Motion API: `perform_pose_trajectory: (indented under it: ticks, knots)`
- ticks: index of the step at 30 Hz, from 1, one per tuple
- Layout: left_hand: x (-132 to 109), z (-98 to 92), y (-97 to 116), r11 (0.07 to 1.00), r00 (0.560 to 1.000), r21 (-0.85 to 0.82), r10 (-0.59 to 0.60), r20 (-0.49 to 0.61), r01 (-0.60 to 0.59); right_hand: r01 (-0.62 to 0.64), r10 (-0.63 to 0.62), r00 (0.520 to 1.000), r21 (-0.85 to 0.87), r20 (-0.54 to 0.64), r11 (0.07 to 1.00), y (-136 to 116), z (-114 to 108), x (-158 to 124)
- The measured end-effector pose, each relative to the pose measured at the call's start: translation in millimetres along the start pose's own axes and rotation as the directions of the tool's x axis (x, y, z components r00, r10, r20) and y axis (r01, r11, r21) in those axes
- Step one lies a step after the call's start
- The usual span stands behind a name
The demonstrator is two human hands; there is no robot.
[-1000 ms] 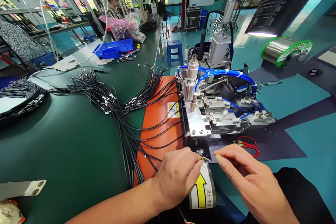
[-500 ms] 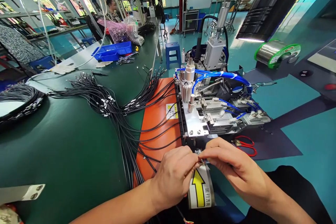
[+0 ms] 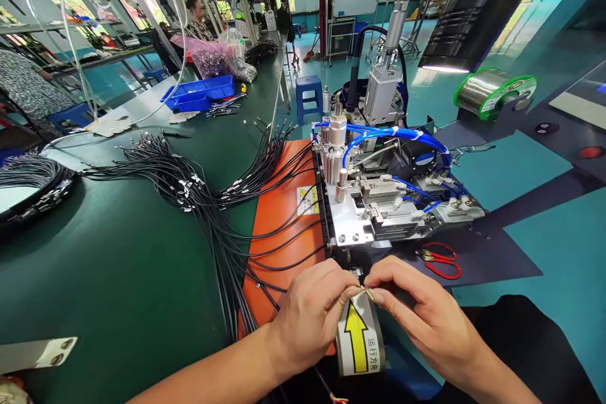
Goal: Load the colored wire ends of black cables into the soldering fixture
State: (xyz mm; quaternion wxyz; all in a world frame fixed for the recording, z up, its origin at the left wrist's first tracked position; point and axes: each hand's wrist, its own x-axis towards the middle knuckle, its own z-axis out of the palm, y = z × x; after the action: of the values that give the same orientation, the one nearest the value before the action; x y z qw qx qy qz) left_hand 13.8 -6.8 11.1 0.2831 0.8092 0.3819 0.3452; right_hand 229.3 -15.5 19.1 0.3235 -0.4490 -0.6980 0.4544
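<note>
Centrally, left hand (image 3: 315, 306) and right hand (image 3: 416, 309) nearly meeting, each pinching thin wire ends (image 3: 363, 290) between thumb and forefinger. Wire ends near tip of yellow arrow label (image 3: 358, 339), on near side of metal fixture (image 3: 379, 188). Leftward, black cables (image 3: 163, 167) strewn across green worktop (image 3: 118, 278) and orange panel (image 3: 272, 208). Red-handled snips (image 3: 442, 259) beyond right hand. Green-flanged spool (image 3: 490, 91) at upper right.

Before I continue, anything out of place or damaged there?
Nothing obvious looks spilled or damaged. The black cables sprawl untidily over the green table and orange panel, perhaps just work clutter; the wires between left hand and right hand are too small to judge.
</note>
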Motion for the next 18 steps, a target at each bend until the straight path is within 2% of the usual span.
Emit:
perform_pose_trajectory:
  ticks: [7,12,14,18]
  knots:
    - [-4,4.2,0,0.999,0.999,0.048,0.004,-0.033,-0.002,-0.073,0.073,0.973,0.008,-0.22,0.997,-3,28,-10]
    - [-7,8.4,1,0.994,0.996,0.107,0.011,-0.086,-0.002,0.028,-0.067,0.929,-0.111,-0.363,0.993,0,53,-14]
    - [-7,9.4,1,0.995,0.996,0.094,-0.011,-0.09,0.02,-0.006,-0.035,0.936,-0.114,-0.351,0.993,2,52,-14]
    - [-6,9.9,-1,0.997,0.997,0.062,-0.039,-0.065,0.043,-0.177,0.176,0.964,0.01,-0.2,0.984,6,28,-13]
